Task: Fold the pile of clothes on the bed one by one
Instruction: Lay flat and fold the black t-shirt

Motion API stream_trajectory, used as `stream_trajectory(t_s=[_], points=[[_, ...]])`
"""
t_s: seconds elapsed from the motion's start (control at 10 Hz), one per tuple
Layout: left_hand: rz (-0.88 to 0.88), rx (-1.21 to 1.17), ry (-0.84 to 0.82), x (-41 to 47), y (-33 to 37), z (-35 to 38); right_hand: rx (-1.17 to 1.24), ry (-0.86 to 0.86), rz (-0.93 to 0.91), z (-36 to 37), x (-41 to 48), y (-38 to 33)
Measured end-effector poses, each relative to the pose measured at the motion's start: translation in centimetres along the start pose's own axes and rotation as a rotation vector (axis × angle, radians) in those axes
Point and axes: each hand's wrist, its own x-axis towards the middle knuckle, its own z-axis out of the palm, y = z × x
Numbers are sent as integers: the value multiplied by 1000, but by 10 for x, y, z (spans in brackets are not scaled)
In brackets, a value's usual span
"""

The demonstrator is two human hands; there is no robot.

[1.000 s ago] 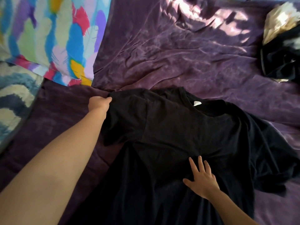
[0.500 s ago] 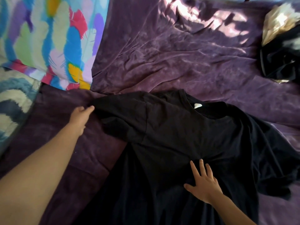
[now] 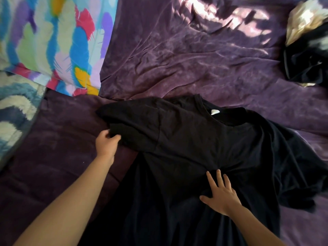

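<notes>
Where left hand pinches, the black T-shirt bunches.

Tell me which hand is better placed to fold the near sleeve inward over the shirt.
Left, probably. The left hand grips the sleeve at its edge, so it can carry it inward. The right hand lies flat on the shirt body, far from that sleeve, and holds the cloth down.

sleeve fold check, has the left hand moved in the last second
Yes. The left hand has dropped toward the person, away from the feather-print pillow, and now pinches the lower sleeve edge of the black t-shirt.
</notes>
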Motion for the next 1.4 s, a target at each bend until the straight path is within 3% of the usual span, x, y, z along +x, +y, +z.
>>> stream_trajectory(t_s=[0.1, 0.2, 0.4, 0.5, 0.6, 0.7, 0.8, 0.9, 1.0, 1.1, 1.2, 1.4], points=[[-106, -73, 71, -7, -23, -25, 1, 1, -4, 1, 0, 0], [-225, -21, 24, -23, -48, -35, -8, 3, -11, 1, -1, -1], [-503, -399, -192, -25, -29, -25, 3, -10, -17, -1, -1, 0], [-590, -310, -164, -20, -22, -22, 9, -23, -19, -3, -2, -1], [-552, -358, -66, -21, -10, -22, 50, -43, -22, -6, -1, 2], [4, -294, 187, -45, 3, -14, 73, -40, -33, -5, -1, 3], [913, 51, 20, -105, 13, 17, 85, -30, -36, -6, -1, 3], [1244, 601, -568, -160, 2, 68, 408, 48, -39, -12, -13, 8], [1013, 1103, -805, -184, -22, 99, 1032, 420, 155, -6, -36, 35], [955, 1182, -732, -188, -39, 104, 1057, 760, 528, -1, -54, 85], [949, 1210, -725, -192, -50, 95, 1239, 796, 813, 2, -56, 141], [863, 1235, -764, -207, -71, 71, 2195, 722, 815, -10, -50, 178]])
